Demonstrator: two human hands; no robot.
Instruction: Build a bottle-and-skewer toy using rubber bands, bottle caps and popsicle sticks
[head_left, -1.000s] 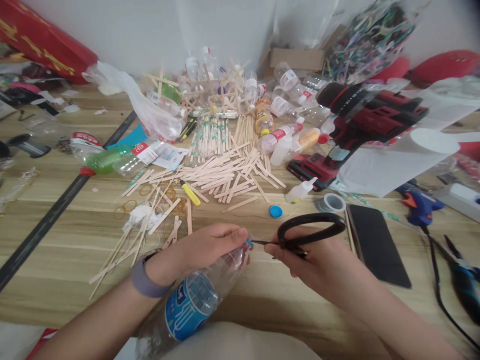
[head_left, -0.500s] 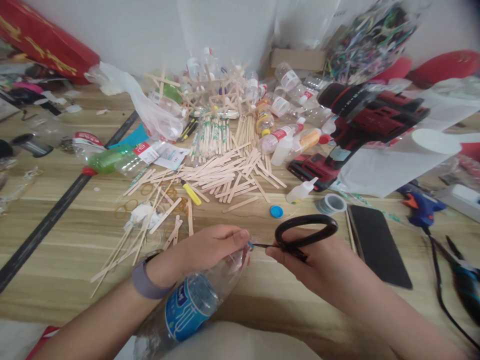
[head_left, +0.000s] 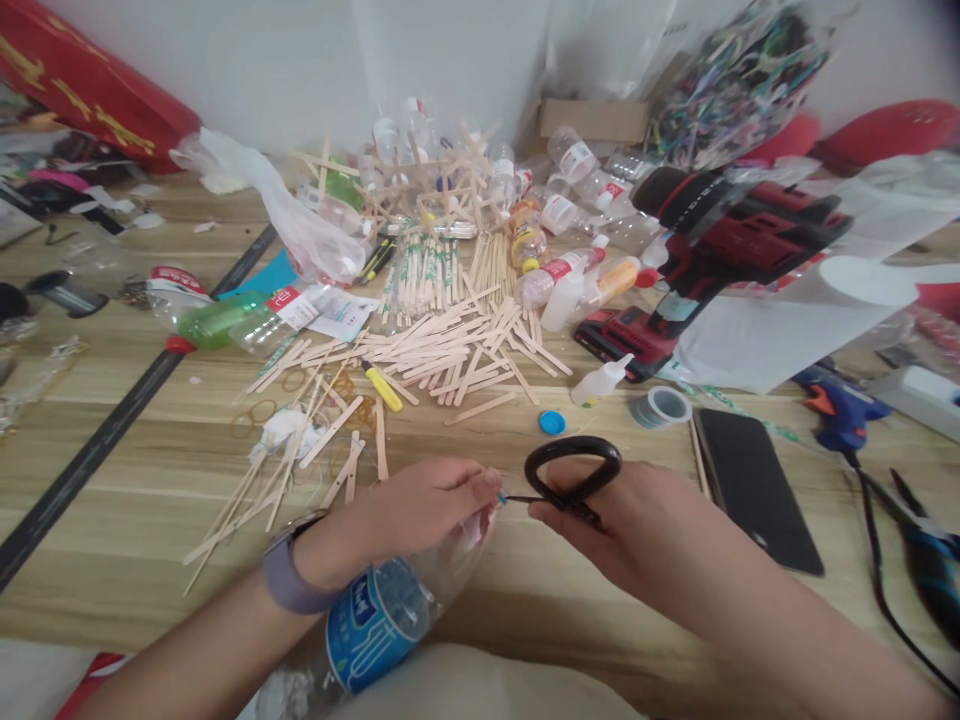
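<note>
Two items are held in hand at the near side of the wooden table (head_left: pixel 127 470): a clear plastic water bottle (head_left: pixel 375 630) with a blue label, and a pair of black-handled scissors (head_left: pixel 564 497). The bottle is tilted, its neck end directed up and to the right, its base toward the lower left; part of its body is hidden by the left forearm. Its neck end is gripped by the left hand (head_left: pixel 439 505), the thumb laid along the top; the lower fingers are mostly hidden. A watch with a lavender band (head_left: pixel 289 580) is worn on the left wrist. The scissors are clasped in the right hand (head_left: pixel 619 505), the handle loop raised and the narrow dark blade pointed left at a small blue piece (head_left: pixel 502 497) on the neck end; whether the blades are parted cannot be told. Just beyond the hands, a blue bottle cap (head_left: pixel 553 422) is noted, with a white squeeze bottle (head_left: pixel 602 381) and a roll of tape (head_left: pixel 664 407) near it. A dark smartphone (head_left: pixel 757 490) is laid flat to the right. Farther back, loose wooden craft sticks (head_left: pixel 457 350) are heaped, and a red-and-black cordless drill (head_left: pixel 731 240) is stood upright.
</note>
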